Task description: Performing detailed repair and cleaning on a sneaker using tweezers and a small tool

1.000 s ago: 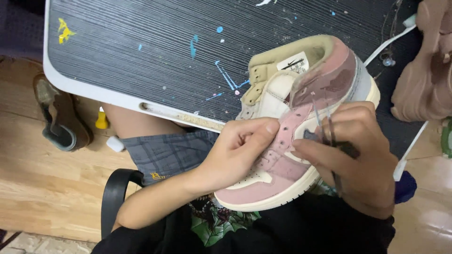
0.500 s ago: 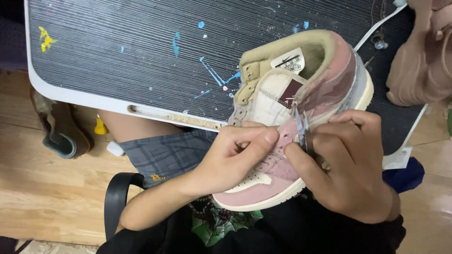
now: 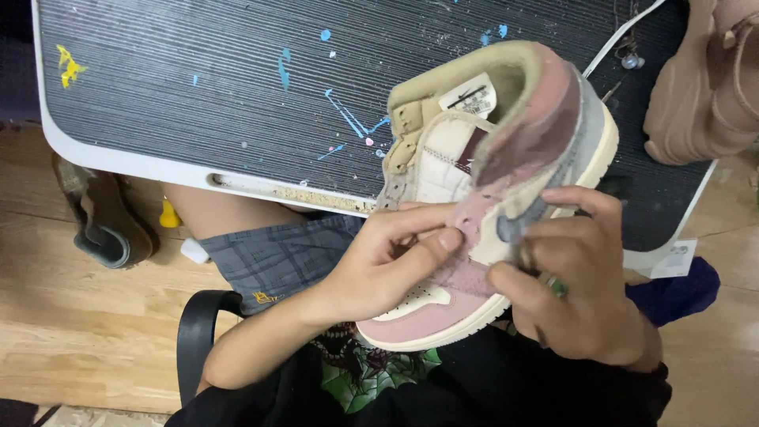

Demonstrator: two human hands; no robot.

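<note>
Both hands on a pink and cream sneaker [image 3: 482, 198] held over the lap.

I see the left hand [image 3: 379, 265] pinching at the sneaker's lace area, the right hand [image 3: 581, 292] clamped on its side. The sneaker tilts heel-up against the near edge of the paint-flecked black desk [image 3: 198, 87]; a tan shoe [image 3: 704, 79] sits right of it.

Matt leather sneaker [image 3: 482, 198], ribbed paint-flecked tabletop [image 3: 198, 87], glossy wood floor [image 3: 63, 332]
</note>
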